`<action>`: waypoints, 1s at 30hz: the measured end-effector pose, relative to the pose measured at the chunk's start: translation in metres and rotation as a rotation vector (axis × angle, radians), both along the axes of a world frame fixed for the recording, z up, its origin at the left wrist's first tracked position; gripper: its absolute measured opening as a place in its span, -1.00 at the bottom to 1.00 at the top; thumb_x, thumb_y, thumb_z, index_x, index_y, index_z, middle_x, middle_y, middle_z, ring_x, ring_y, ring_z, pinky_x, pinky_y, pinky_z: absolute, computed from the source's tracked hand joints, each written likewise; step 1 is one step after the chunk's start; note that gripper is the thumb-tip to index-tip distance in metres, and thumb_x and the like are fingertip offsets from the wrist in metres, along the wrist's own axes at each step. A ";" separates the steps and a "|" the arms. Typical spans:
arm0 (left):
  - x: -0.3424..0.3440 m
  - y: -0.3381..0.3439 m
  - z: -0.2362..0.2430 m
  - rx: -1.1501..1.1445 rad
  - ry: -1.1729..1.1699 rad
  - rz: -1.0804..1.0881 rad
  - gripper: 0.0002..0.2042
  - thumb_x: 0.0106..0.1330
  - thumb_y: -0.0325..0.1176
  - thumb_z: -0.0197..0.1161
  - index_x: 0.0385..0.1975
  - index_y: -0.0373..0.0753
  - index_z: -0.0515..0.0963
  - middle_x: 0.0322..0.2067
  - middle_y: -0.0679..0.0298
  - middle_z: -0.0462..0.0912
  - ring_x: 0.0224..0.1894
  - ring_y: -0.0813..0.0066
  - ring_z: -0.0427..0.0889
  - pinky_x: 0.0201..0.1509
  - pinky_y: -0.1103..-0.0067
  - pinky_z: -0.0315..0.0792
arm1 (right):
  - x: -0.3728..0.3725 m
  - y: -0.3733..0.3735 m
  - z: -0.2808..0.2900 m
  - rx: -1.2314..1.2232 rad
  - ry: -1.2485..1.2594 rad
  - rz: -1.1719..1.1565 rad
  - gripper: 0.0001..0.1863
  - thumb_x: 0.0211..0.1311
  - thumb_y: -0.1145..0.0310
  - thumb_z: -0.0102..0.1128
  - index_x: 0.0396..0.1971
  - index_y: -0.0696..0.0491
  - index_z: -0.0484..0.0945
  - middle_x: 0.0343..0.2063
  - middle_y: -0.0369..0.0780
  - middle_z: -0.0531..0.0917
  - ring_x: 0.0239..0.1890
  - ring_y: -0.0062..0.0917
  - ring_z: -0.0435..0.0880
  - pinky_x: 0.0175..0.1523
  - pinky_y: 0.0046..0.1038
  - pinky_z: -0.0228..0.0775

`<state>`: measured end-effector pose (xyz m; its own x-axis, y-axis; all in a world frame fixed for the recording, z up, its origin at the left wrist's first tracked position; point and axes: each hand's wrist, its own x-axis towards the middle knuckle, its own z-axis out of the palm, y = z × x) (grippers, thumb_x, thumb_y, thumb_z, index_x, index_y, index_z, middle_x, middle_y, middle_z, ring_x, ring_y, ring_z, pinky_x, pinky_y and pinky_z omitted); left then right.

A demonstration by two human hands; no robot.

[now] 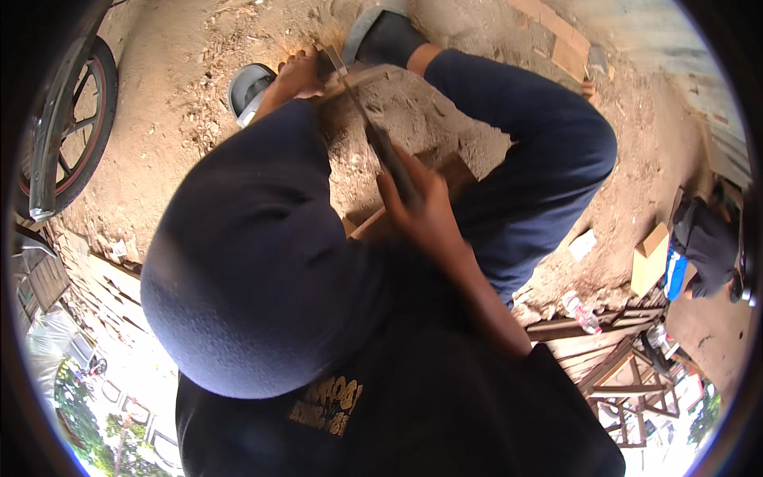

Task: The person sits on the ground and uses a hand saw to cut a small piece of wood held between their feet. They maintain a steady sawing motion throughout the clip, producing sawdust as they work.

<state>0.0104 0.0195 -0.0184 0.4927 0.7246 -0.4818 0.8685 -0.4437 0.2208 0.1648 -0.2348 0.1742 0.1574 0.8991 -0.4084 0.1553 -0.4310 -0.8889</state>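
Observation:
My right hand (425,199) is closed around the dark handle of a long hand tool (381,143). The tool reaches away from me and narrows toward a pale strip at its far end; blur hides its exact kind. Beyond my left knee, my left hand (298,75) grips a brown piece of wood (326,62) close to that tool end. Just below it, a light wooden strip (362,80) lies between my feet. Nearer my body, a brown board (455,176) shows partly behind my right hand.
Sandy ground with chips surrounds my shoes (253,86). A wheel (79,119) stands at the left, corrugated sheet metal (668,48) at the upper right. On the right are a cardboard box (650,258), a plastic bottle (584,312), a wooden frame (632,389) and a person in dark clothes (703,238).

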 end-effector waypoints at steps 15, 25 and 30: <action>0.009 -0.006 0.013 0.023 0.008 0.021 -0.19 -0.16 -0.30 0.53 0.11 -0.37 0.22 0.08 -0.15 0.46 0.18 -0.14 0.45 0.19 0.18 0.42 | -0.011 -0.028 -0.019 0.294 -0.163 -0.083 -0.60 0.35 0.41 0.17 0.09 0.31 0.47 -0.42 -0.24 0.66 -0.40 -0.71 0.56 -0.28 -0.58 0.42; 0.011 -0.002 0.000 0.098 0.019 -0.041 -0.13 -0.14 -0.17 0.58 0.15 -0.41 0.21 0.06 -0.13 0.47 0.13 -0.15 0.49 0.18 0.17 0.42 | -0.019 -0.020 -0.041 0.482 -0.274 -0.062 -0.67 0.39 0.35 0.14 0.01 0.26 0.52 -0.53 -0.35 0.53 -0.48 -0.78 0.43 -0.39 -0.61 0.29; 0.002 -0.011 0.007 0.064 -0.005 0.025 -0.26 -0.15 -0.33 0.51 0.07 -0.36 0.26 0.03 -0.14 0.49 0.15 -0.09 0.49 0.18 0.23 0.42 | -0.019 0.043 -0.041 0.014 0.018 0.030 -0.59 0.37 0.45 0.13 0.14 0.32 0.43 -0.21 -0.19 0.67 -0.21 -0.67 0.61 -0.10 -0.61 0.44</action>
